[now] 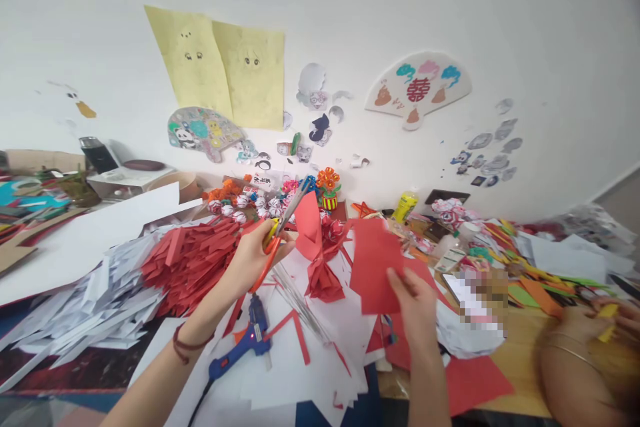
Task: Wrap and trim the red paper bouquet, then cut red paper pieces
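My left hand (260,247) is closed around the handles of scissors (291,209), whose blades point up and away. My right hand (415,293) pinches a red paper sheet (375,263) between thumb and fingers, to the right of the scissors. Between my hands, folded red paper (324,280) rests on white sheets (265,383). A blue glue gun (245,340) lies below my left hand, near thin wires (300,303) and cut red strips (300,337). More red paper (475,383) lies below and right of my right hand.
Piles of red strips (193,267) and white strips (105,303) lie at left. Paper flowers (329,180), a yellow bottle (404,205) and a clear bottle (450,250) stand toward the wall. At right, another person's hands (600,323) hold something yellow.
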Demonstrator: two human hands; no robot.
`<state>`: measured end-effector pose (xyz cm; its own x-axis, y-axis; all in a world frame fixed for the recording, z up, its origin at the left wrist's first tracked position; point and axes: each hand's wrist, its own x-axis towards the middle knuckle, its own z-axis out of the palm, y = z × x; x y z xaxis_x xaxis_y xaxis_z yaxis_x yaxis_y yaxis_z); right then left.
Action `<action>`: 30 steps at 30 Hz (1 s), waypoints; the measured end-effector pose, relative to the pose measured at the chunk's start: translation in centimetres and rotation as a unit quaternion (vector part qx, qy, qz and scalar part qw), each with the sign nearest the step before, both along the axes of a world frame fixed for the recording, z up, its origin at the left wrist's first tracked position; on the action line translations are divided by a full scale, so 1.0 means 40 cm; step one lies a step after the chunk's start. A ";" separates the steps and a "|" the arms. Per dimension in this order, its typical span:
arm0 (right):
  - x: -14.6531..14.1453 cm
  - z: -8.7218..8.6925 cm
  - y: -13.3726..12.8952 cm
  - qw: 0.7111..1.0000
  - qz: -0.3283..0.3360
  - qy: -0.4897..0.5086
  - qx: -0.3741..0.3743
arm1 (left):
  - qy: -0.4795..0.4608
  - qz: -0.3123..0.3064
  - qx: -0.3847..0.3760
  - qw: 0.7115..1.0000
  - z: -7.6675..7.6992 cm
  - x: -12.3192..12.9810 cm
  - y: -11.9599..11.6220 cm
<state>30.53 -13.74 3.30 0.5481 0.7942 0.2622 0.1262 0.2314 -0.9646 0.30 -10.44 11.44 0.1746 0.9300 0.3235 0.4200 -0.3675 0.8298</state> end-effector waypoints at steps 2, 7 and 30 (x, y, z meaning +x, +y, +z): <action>0.034 -0.019 -0.007 0.992 -0.083 0.081 0.040 | 0.010 0.021 -0.002 1.000 -0.020 -0.017 -0.017; 0.031 -0.052 -0.032 0.971 -0.075 0.211 0.082 | 0.001 -0.043 -0.022 0.999 -0.092 0.000 -0.068; -0.052 -0.152 -0.093 0.967 -0.054 0.247 0.034 | -0.145 0.074 -0.057 0.985 -0.208 0.180 -0.109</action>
<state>28.43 -17.45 -2.76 0.6984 0.7157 -0.0034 -0.3197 0.3076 -0.8962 7.52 -14.81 3.11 -0.0503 0.9715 0.2318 0.2018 -0.2174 0.9550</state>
